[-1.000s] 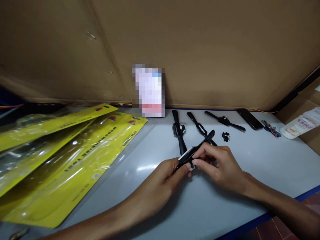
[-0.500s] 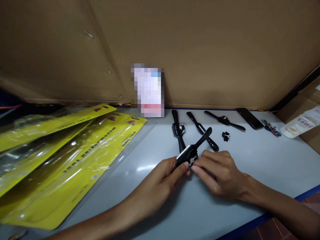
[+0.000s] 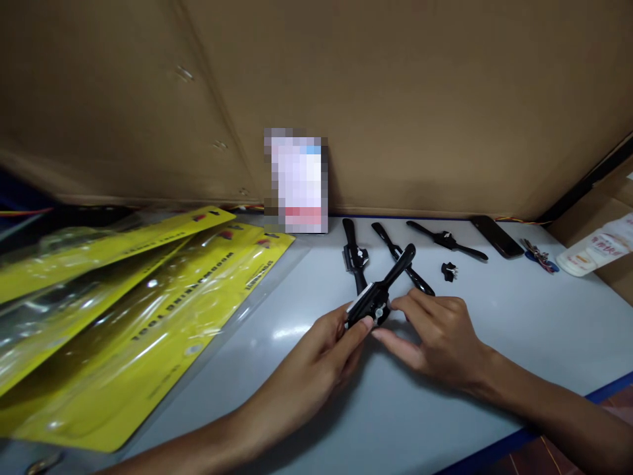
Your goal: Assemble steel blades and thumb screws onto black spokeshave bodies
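My left hand [image 3: 329, 349] is wrapped round a black spokeshave [image 3: 370, 305], tilted with its free handle pointing up and away to the right. A pale blade edge shows along its left side, and a silver thumbscrew [image 3: 379, 313] sits on its middle. Beside that screw is my right hand [image 3: 440, 333], thumb and forefinger apart; whether a fingertip touches the tool I cannot tell. Just beyond lie a second spokeshave [image 3: 355, 257] and a black two-handled body [image 3: 419, 282], partly behind the held one. Farther right is another spokeshave [image 3: 448, 240].
A small black piece with screws [image 3: 449, 271] lies right of the tools. A phone [image 3: 497, 236], keys [image 3: 539, 256] and a white bottle [image 3: 578, 258] line the right back. Yellow blister packs [image 3: 198, 336] cover the left. A blurred-out upright panel [image 3: 299, 181] leans against the cardboard wall [image 3: 420, 99].
My right thumb and forefinger have spread apart from their pinch near the thumbscrew. The held spokeshave has shifted slightly up and left. The whole view has moved a little.
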Tool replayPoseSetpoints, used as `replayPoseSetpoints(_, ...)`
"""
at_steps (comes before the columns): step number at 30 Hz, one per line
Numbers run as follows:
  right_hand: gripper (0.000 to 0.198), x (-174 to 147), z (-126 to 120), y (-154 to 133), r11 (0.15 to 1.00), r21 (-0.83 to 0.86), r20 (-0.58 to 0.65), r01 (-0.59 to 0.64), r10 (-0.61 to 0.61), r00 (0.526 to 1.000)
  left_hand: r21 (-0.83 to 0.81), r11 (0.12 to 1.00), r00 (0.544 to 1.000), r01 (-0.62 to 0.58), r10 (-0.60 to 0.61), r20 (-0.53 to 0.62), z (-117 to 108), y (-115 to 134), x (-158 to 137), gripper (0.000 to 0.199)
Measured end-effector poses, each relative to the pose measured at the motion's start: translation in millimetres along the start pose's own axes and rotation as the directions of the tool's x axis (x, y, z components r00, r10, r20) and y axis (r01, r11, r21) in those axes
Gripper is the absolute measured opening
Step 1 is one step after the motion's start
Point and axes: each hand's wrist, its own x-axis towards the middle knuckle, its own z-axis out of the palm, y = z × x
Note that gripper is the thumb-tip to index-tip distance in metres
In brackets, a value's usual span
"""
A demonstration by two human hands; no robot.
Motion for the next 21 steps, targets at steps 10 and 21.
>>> replayPoseSetpoints(10, 0.036, 0.3, -2.5, -3.3, 0.980, -0.171, 0.055, 0.103, -0.095, 0.994, 0.101, 0.994, 0.999, 0.050, -0.051, 0.006, -5.6, -0.9, 1.5, 0.056)
replayPoseSetpoints(21, 0.041, 1.4, -0.7, -6.4, 0.989, -0.134, 0.040, 0.064, -0.059, 0.997, 0.128, 0.988, 0.997, 0.083, -0.082, -0.013, -3.8, 0.2, -0.4, 0.058)
